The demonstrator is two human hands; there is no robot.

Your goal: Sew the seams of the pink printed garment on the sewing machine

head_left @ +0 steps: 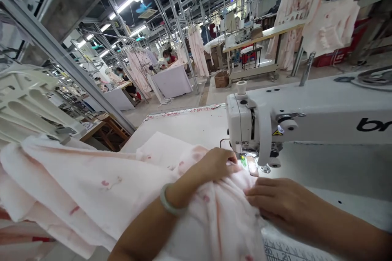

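A pale pink printed fabric [101,183] lies bunched across the white sewing table [190,126] and trails off to the left. My left hand [216,165], with a pale green bangle on the wrist, grips a fold of the fabric right by the needle area of the white sewing machine [306,114]. My right hand [275,200] rests flat on the fabric, fingers together, just in front of the presser foot [248,162].
A ruler strip [281,251] runs along the table's front edge. A white plastic rack [27,102] stands at the left. Behind are a metal frame post [70,67], hanging pink garments [318,12], other work tables, and seated people [168,55] working far back.
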